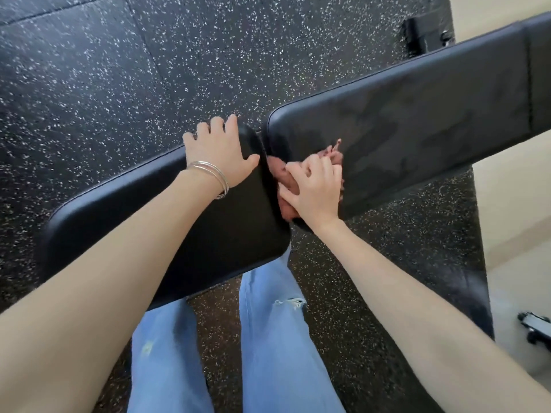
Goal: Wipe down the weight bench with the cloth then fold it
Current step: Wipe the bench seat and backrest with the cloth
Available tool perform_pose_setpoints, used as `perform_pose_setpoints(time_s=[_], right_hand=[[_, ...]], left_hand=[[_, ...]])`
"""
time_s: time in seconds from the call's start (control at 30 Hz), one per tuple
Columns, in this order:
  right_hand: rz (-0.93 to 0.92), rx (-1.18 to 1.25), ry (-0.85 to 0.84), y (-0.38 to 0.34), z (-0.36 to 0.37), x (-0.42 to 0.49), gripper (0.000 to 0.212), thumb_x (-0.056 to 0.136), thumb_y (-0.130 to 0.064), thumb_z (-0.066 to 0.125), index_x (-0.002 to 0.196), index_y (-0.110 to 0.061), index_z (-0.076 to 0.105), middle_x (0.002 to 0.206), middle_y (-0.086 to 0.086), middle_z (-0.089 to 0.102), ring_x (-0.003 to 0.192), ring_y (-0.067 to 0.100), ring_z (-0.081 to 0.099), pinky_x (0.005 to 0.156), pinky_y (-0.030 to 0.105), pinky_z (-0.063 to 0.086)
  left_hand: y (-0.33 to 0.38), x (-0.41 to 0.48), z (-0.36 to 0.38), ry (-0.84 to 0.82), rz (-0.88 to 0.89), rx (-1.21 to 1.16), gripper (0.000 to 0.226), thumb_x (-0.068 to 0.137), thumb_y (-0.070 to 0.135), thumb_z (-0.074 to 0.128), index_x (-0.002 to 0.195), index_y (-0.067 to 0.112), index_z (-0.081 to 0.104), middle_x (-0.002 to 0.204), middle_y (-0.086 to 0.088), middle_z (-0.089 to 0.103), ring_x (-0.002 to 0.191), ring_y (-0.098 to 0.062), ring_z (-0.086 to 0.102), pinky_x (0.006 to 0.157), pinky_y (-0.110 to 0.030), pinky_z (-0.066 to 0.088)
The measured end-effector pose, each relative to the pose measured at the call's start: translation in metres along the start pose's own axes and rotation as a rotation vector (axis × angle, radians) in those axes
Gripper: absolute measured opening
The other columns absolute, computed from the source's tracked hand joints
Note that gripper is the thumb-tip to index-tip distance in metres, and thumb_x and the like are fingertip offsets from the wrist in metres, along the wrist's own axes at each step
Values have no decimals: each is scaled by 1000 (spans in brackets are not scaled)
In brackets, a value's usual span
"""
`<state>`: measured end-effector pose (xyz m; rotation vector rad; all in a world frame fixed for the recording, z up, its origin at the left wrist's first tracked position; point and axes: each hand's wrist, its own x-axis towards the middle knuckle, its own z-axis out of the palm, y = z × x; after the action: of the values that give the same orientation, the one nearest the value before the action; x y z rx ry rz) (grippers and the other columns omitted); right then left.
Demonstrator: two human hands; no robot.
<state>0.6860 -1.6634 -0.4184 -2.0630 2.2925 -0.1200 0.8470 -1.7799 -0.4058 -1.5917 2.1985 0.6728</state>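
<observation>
Cloth [278, 177], reddish-brown and bunched, sits at the gap between the bench's seat pad [179, 234] and back pad [417, 123], pressed against the near end of the back pad. The right hand [313, 189] has its grip clamped on it, fingers curled into the folds. The left hand [220, 153], with thin bangles [213, 177] at the wrist, grips the seat pad's far corner, fingers bent over the edge and thumb spread on top. Below are blue jeans [268, 338] and speckled black floor [89, 84].
</observation>
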Motion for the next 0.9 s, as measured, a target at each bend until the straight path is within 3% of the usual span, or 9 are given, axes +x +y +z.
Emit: perform_pose_setpoints(time_s=[0.17,0.37,0.57,0.63,0.77,0.9], right_hand=[[-191,25,-111,38,-12,-76,17,71,-33,74,80,-20,68,73,8,55,69,29,55,61,38,44],[-72,73,-35,21,-3,22,21,78,-42,65,82,-22,64,79,6,56,75,28,54,67,37,39],[-439,-41,19,19,3,95,29,71,-47,66,78,-19,65,82,6,63,74,25,59,64,35,41],[-360,3,19,19,2,96,28,74,-46,64,82,-19,66,86,6,63,79,25,58,66,37,40],[14,28,-41,11,0,129,34,79,-53,51,98,-26,62,101,3,58,94,25,52,77,38,35],[-130,-91,-360,12,4,147,45,80,-65,43,113,-35,53,127,6,46,114,35,40,89,47,30]], left_hand=[[15,3,1,-16,-77,31,78,84,60,47,143,13,26,142,-14,36,127,-38,36,104,-54,26],[13,0,9,73,-89,11,72,82,53,53,140,15,32,140,-12,40,124,-35,38,104,-52,24],[21,1,10,100,-131,-29,70,79,50,56,137,16,37,138,-11,42,124,-34,38,105,-51,22],[23,0,12,115,-146,-33,67,79,48,56,135,15,39,136,-12,43,122,-34,38,106,-51,21],[23,0,17,162,-159,-37,63,78,47,56,130,13,43,131,-14,46,119,-35,40,105,-50,22],[24,0,16,192,-168,-42,63,77,46,56,130,13,44,129,-15,46,118,-36,41,106,-51,21]])
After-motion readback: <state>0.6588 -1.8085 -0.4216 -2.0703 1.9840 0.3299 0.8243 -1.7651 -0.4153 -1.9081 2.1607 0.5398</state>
